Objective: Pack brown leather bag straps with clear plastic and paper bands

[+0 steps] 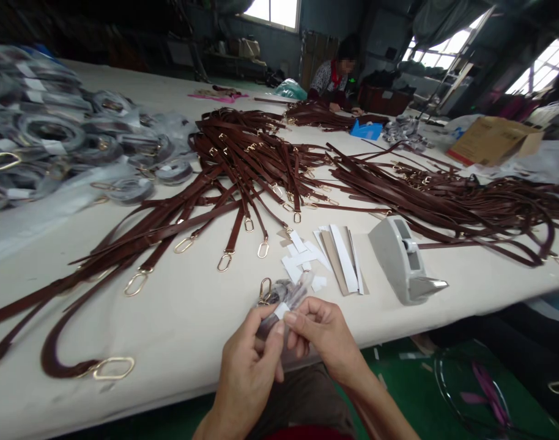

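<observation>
My left hand [249, 360] and my right hand [323, 336] meet at the table's near edge. Both pinch a small clear plastic bag [284, 299] holding a coiled strap with a gold clasp [264, 288] sticking out at its top. A white label sits on the bag under my thumbs. Just beyond lie loose white stickers [302, 256] and white and brown backing strips [346, 260]. A grey tape dispenser [401, 260] stands to the right of my hands.
Brown leather straps with gold clasps [243, 165] spread across the white table [192, 318]. Bagged straps [54, 134] pile up at the left. A cardboard box [493, 140] sits far right. Another person [334, 79] works at the far end.
</observation>
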Tool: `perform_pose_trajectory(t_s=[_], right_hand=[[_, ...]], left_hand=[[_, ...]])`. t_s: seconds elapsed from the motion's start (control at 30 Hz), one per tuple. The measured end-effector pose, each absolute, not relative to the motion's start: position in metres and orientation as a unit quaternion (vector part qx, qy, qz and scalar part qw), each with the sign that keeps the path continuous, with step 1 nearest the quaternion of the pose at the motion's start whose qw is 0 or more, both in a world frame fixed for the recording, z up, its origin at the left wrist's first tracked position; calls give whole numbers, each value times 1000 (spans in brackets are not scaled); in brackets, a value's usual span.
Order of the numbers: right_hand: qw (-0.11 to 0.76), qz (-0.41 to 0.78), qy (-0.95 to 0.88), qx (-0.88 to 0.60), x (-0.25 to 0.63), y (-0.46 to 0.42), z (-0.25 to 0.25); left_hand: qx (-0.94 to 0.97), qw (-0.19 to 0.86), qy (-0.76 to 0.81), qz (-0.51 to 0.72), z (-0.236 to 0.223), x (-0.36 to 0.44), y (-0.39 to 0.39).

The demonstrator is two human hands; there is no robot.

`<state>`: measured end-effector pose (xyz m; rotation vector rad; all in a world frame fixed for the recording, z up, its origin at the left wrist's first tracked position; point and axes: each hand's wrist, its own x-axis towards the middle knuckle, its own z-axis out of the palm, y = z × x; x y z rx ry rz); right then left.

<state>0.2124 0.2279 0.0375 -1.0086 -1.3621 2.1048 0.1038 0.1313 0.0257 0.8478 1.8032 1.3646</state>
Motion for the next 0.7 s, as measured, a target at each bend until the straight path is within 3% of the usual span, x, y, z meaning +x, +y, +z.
perform_pose_trajectory(t_s=[0.23,0.33,0.43,0.53,0.7], right_hand=[[153,720,-568,-368,225,218,14],[258,607,-647,-384,239,218,31],[373,417,-787,-259,244,225,56],[306,270,-903,-134,236,235,72],[149,165,-969,-105,218,240,70]], left_hand=[[267,464,628,565,33,98,130],[250,486,613,571,36,95,132],[250,494,604,573,37,93,133],[251,492,599,580,36,93,134],[232,467,631,575,39,95,133]])
